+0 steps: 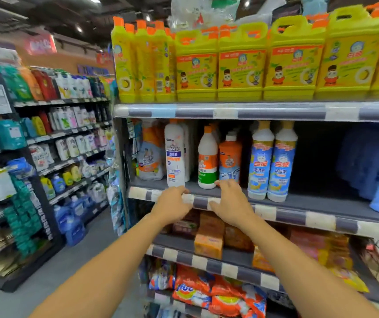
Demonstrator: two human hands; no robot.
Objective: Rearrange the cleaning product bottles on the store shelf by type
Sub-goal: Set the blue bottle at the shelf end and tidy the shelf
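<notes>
Two hands at the edge of the middle shelf (294,198) — neither holds anything.

Above it stands a row of yellow jugs (241,65) with orange caps. On the middle shelf, left to right, are a pouch (149,157), a tall white bottle (174,154), a white bottle with a green label (207,159), an orange bottle (230,154) and two blue-labelled bottles (271,161) — all upright. The left hand (172,203) hovers below the tall white bottle with loosely curled fingers (182,191). The right hand (232,203) has relaxed fingers (226,183) at the orange bottle's foot.
</notes>
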